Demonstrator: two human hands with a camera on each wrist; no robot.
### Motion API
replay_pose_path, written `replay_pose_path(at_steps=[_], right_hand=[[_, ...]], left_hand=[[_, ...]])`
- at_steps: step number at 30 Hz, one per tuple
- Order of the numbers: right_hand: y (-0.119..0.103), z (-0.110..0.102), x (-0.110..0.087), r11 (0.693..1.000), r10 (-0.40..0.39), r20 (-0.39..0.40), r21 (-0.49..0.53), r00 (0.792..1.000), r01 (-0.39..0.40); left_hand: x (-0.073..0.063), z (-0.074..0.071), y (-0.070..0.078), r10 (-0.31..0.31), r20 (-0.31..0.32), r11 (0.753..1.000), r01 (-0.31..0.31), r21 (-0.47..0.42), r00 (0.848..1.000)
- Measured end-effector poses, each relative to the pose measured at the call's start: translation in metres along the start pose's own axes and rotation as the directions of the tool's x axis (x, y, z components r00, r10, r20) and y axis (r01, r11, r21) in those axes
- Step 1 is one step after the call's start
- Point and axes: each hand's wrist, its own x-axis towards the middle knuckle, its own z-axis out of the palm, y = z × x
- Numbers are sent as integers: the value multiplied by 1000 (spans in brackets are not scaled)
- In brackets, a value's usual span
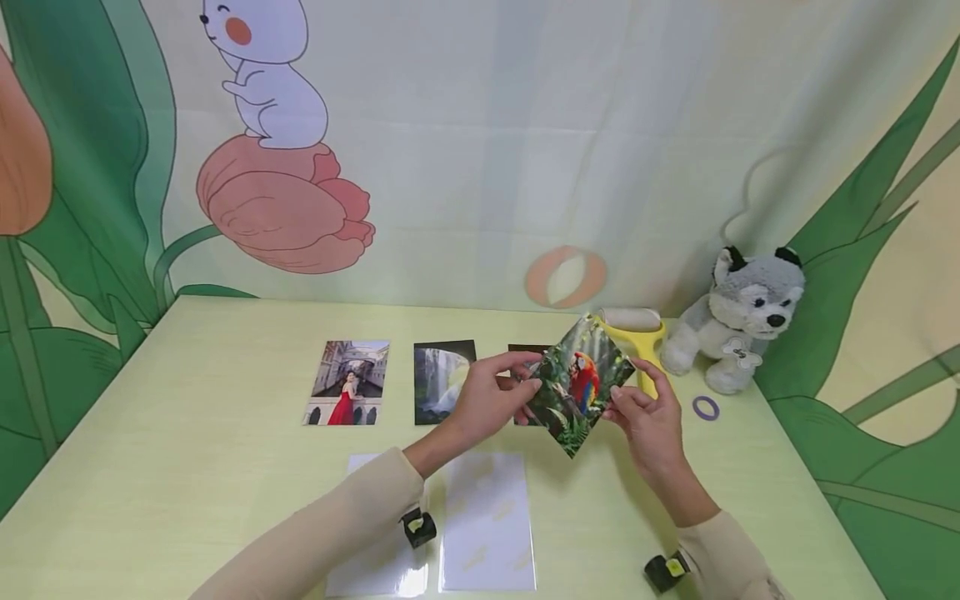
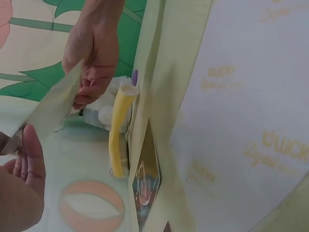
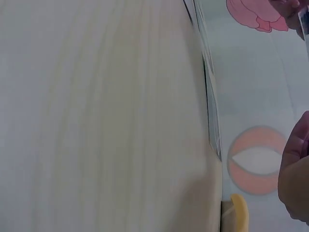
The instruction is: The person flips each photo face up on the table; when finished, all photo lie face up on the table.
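Note:
Both hands hold up a photo print (image 1: 573, 387) of a red parrot among green leaves, tilted so it stands like a diamond. My left hand (image 1: 486, 393) pinches its left corner, and my right hand (image 1: 651, 423) pinches the right one. From the left wrist, the pale back of the print (image 2: 54, 106) shows between the two hands. Below them, on the table, lie a photo of a person in a red dress (image 1: 347, 385) and a waterfall photo (image 1: 435, 387). A third photo (image 1: 525, 347) is mostly hidden behind the left hand and the held print.
Two white sheets (image 1: 487, 525) in front carry faint yellow lettering; the left sleeve partly covers one. Behind the right hand are a yellow-handled lint roller (image 1: 637, 333), a purple ring (image 1: 706, 407) and a grey plush dog (image 1: 742, 321). A printed curtain (image 1: 450, 167) hangs behind the table.

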Motion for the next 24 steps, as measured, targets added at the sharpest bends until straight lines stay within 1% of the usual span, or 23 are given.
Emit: replay_pose_path(at_steps=[3,7,10,13,15,19,24], right_hand=[[0,-4,2,998,-26,58,-64,998,30],[-1,-9,3,984,-45,152,-163,987,70],[0,-12,4,973,-55,205,-208,977,99],[0,-14,4,965,-61,250,-234,966,121],[0,-16,5,958,-60,279,-254,958,134],[-3,-19,6,941,-45,307,-307,951,144],[-7,-23,7,914,-17,315,-380,949,142]], left_hand=[[3,-3,1,-25,39,999,23,42,999],[6,-7,3,-43,110,996,33,88,993],[7,-9,2,-55,167,991,33,131,984],[7,-10,0,-57,213,983,17,183,975],[7,-10,-2,-57,244,979,7,202,968],[7,-12,-6,-54,303,977,-13,213,952],[6,-13,-10,-78,345,982,12,190,936]])
